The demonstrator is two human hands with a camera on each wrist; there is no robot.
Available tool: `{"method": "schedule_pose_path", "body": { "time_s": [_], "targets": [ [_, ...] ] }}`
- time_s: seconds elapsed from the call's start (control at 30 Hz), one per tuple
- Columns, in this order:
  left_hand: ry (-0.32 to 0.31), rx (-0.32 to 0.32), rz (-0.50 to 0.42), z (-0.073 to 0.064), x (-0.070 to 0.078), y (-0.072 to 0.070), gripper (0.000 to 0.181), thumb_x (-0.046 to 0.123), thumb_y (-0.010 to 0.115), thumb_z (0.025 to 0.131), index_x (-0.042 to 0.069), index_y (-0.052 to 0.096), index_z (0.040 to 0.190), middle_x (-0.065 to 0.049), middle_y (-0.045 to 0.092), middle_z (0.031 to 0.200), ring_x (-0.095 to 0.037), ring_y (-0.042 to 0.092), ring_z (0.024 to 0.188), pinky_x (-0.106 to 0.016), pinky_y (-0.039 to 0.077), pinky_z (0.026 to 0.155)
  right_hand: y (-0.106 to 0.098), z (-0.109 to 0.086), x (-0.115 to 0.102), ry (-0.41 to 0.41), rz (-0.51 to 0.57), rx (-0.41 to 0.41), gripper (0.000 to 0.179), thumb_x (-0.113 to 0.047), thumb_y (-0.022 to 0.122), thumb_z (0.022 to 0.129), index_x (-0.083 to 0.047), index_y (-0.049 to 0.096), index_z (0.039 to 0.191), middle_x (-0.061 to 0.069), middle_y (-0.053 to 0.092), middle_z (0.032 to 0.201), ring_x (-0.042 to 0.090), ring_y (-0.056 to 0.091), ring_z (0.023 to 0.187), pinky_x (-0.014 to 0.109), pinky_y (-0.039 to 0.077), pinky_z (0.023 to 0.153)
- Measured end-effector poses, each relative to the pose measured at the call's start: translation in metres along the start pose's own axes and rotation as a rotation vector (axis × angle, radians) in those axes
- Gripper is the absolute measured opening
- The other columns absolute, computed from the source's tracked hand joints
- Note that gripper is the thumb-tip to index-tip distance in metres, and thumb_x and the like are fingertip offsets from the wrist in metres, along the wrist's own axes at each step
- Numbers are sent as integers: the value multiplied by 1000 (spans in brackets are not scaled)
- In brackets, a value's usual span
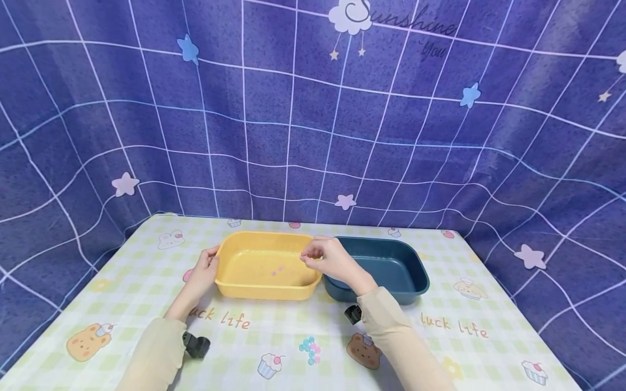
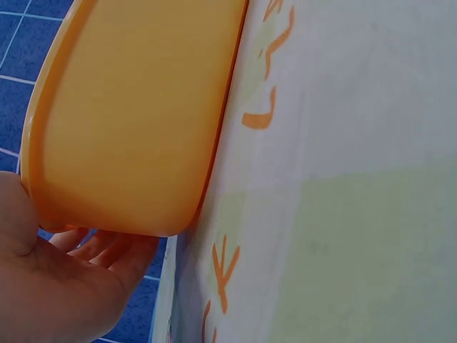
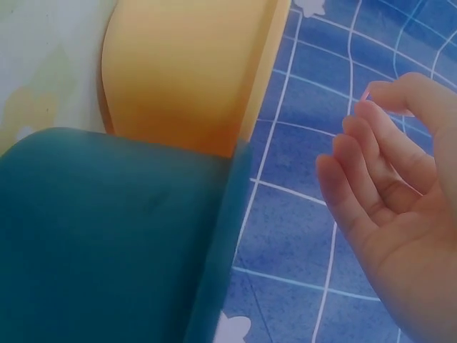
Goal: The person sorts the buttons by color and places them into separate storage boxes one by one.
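My left hand (image 1: 202, 271) grips the left end of a yellow plastic bin (image 1: 266, 292), thumb near the rim and fingers against the end wall, as the left wrist view shows. Two small pink beads (image 1: 274, 273) lie on the bin's floor. Above the bin's right end, my right hand (image 1: 330, 259) pinches a tiny pinkish bead (image 3: 366, 95) between thumb and forefinger; little of it shows. Beneath the right forearm stands a dark teal bin (image 1: 391, 271), its left end partly covered by that hand.
A loose cluster of blue and pink beads (image 1: 311, 347) lies on the checked tablecloth (image 1: 235, 347) in front of the bins. The two bins stand side by side. Behind the table hangs a blue grid-patterned curtain (image 1: 274, 141).
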State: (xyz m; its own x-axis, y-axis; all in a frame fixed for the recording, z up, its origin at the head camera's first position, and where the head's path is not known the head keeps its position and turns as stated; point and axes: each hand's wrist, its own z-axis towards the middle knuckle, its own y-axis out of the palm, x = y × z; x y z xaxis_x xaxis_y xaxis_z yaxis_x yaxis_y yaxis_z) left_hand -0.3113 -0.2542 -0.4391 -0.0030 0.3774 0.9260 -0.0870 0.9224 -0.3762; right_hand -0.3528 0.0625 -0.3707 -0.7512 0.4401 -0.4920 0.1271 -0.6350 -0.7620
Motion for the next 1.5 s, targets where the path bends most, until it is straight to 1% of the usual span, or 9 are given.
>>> {"method": "schedule_pose_path", "body": {
  "time_s": [0.43, 0.87, 1.13, 1.27, 1.5],
  "targets": [
    [-27, 1, 31, 1, 0, 1, 49, 20, 21, 104, -3, 12, 146, -31, 23, 148, -42, 28, 136, -51, 28, 112, 11, 12, 7, -31, -12, 1, 6, -12, 68, 84, -8, 71, 87, 0, 64, 77, 6, 56, 69, 16, 49, 63],
    [-14, 2, 43, 2, -2, 0, 48, 19, 21, 104, -3, 13, 145, -29, 18, 151, -42, 23, 138, -51, 25, 114, 16, 18, 7, 5, 5, -33, 7, -11, 69, 83, -6, 71, 87, 2, 65, 79, 7, 57, 68, 14, 48, 61],
    [-11, -15, 37, -2, 2, 0, 48, 19, 21, 104, -4, 12, 145, -31, 19, 150, -43, 24, 138, -51, 25, 113, 25, 24, 12, 11, 7, -47, 5, -11, 68, 84, -7, 71, 85, 2, 64, 78, 4, 54, 66, 12, 47, 60],
    [-21, -13, 34, -2, 3, 0, 49, 19, 21, 104, -4, 12, 146, -31, 21, 149, -43, 26, 137, -51, 26, 113, 30, 26, 14, -3, -8, -49, 4, -11, 69, 83, -7, 70, 83, 2, 64, 78, 4, 55, 66, 12, 47, 60],
    [-16, -16, 29, -3, 4, -1, 48, 19, 22, 104, -5, 12, 145, -30, 20, 150, -42, 24, 138, -51, 25, 114, 33, 29, 12, 14, -33, -65, 5, -12, 68, 83, -8, 70, 83, 1, 66, 78, 1, 53, 62, 12, 46, 58]
  ]
}}
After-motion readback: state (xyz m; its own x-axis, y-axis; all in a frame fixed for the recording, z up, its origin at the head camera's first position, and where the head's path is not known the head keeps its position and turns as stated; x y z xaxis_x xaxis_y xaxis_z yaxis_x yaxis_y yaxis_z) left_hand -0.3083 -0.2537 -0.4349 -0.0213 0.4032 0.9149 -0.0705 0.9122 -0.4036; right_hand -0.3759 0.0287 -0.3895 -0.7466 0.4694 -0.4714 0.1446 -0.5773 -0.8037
